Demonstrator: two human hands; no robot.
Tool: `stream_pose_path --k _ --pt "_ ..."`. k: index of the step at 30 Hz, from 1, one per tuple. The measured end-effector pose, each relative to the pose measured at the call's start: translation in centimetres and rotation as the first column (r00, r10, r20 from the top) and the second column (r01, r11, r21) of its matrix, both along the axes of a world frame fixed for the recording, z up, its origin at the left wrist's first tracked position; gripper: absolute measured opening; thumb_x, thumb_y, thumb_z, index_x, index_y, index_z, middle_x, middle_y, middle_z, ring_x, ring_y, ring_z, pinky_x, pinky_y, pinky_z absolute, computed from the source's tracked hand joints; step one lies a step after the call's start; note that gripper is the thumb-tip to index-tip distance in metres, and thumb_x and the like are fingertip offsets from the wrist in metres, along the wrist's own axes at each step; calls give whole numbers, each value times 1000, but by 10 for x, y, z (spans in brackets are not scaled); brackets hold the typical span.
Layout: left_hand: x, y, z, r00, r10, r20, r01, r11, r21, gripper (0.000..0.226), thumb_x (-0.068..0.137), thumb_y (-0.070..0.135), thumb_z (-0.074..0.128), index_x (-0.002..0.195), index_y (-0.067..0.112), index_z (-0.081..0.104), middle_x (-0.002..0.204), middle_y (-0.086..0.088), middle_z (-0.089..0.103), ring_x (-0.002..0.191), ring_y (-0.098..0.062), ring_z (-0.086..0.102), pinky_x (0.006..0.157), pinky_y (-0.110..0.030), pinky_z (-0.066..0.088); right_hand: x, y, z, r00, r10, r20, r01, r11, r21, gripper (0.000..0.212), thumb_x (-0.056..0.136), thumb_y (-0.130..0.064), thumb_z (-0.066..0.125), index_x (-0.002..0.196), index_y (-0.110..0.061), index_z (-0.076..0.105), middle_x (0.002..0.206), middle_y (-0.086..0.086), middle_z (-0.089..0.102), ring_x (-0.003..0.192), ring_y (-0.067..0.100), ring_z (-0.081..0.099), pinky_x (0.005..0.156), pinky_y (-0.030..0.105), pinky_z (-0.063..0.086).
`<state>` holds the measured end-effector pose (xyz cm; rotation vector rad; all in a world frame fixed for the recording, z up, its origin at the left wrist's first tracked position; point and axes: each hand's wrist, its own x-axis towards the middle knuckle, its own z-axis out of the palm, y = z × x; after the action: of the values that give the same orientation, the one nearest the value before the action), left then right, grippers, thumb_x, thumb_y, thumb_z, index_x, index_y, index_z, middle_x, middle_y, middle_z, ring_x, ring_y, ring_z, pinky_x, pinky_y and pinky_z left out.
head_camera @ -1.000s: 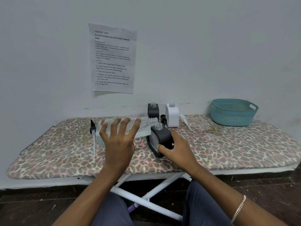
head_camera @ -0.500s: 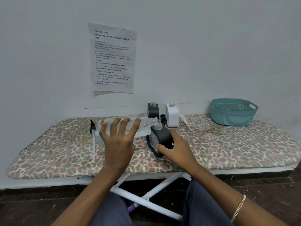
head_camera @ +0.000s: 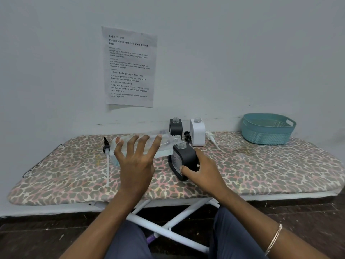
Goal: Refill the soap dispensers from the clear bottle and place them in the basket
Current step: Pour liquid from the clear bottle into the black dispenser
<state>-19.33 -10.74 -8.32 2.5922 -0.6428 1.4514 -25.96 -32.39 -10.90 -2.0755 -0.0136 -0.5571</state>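
My left hand [head_camera: 137, 161] grips the clear bottle [head_camera: 164, 142], which lies almost level with its open neck over the mouth of a black soap dispenser [head_camera: 183, 159]. My right hand [head_camera: 202, 171] holds that dispenser tilted on the leopard-print ironing board [head_camera: 261, 169]. Behind them, by the wall, stand a second black dispenser [head_camera: 175, 127] and a white dispenser [head_camera: 197, 132], both without pumps. The teal basket [head_camera: 267, 128] sits at the board's far right with nothing visible inside.
A black pump with a long tube [head_camera: 106, 156] lies left of the bottle. Another black pump [head_camera: 187, 135] and a white pump [head_camera: 211, 137] lie near the white dispenser. A printed sheet [head_camera: 129, 67] hangs on the wall.
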Motion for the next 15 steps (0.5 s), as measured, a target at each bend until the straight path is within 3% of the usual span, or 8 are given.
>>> stream_pose_path --k 15 --pt "-2 0 1 1000 6 -9 -5 1000 7 86 69 -11 67 146 27 61 136 -9 63 129 -38 58 110 -66 30 0 0 1 1000 -7 -6 7 1000 -4 56 77 -55 68 127 -34 58 101 -20 69 93 -8 63 70 6 46"
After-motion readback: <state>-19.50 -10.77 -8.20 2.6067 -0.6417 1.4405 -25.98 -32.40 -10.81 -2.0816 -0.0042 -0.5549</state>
